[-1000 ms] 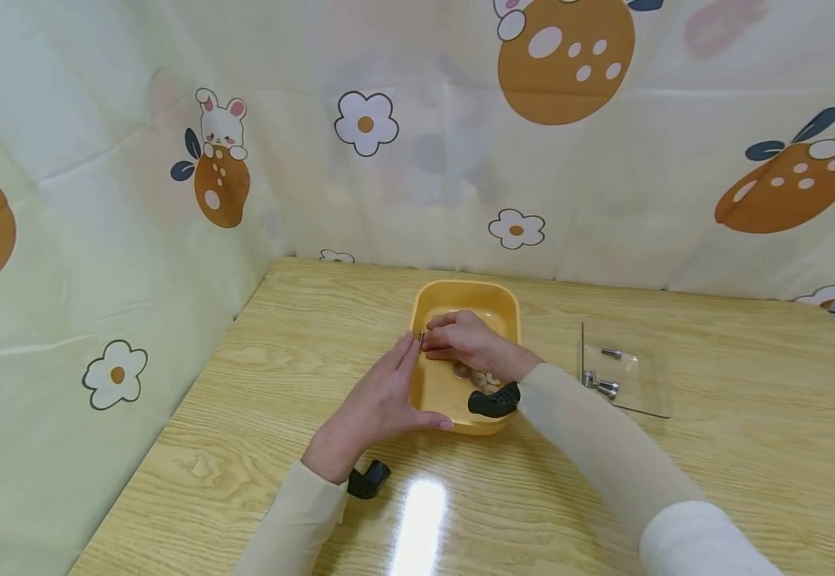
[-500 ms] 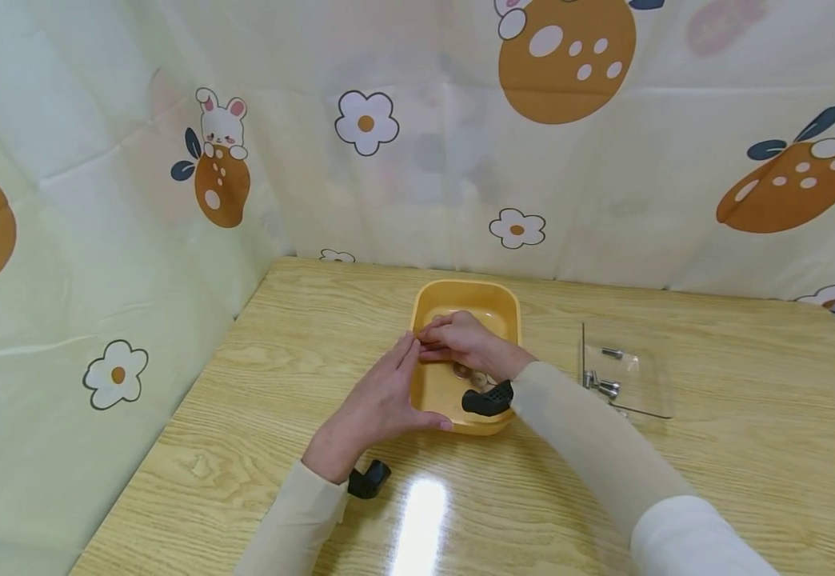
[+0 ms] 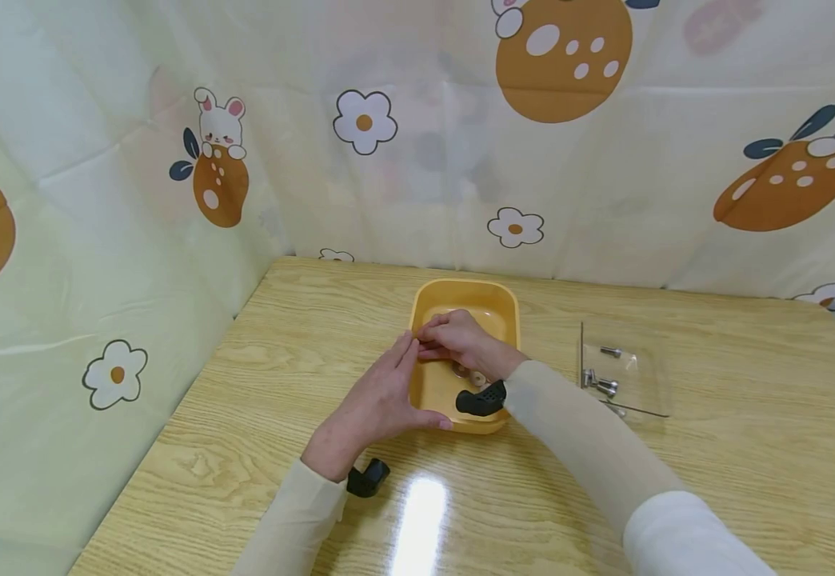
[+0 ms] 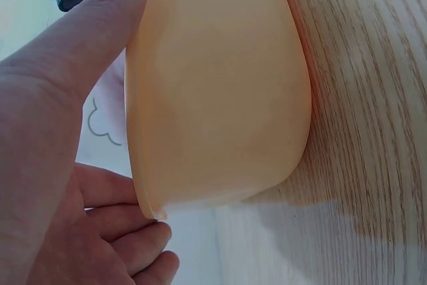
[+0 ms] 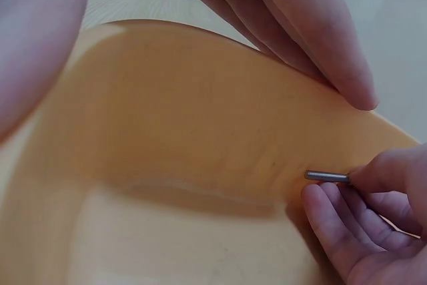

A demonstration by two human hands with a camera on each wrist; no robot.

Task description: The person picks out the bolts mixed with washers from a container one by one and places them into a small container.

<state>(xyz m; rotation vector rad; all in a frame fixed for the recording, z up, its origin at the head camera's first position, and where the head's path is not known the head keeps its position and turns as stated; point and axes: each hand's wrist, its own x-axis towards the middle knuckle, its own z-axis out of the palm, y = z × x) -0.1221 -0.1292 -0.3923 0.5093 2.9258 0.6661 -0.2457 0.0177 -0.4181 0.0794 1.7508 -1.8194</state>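
A yellow plastic bin (image 3: 468,290) stands on the wooden table. My left hand (image 3: 377,400) holds its near left corner, fingers along the left rim and thumb at the near rim. Within the bin, beside the left wall, my right hand (image 3: 461,336) pinches a small metal screw (image 5: 325,176) between thumb and fingers. The screw's threaded shaft points out from the fingertips; its other end is hidden by them. Washer-like discs (image 3: 478,378) lie on the bin floor, partly hidden by my right hand and the black wrist piece.
A clear plastic tray (image 3: 644,384) to the right of the bin has several metal screws (image 3: 607,387) in it. Patterned curtain (image 3: 432,176) hangs behind the table and along its left side.
My right hand and forearm have shifted slightly left. The screw, visible near the left wall one second ago in the head view, is now hidden there. My left hand stays put.
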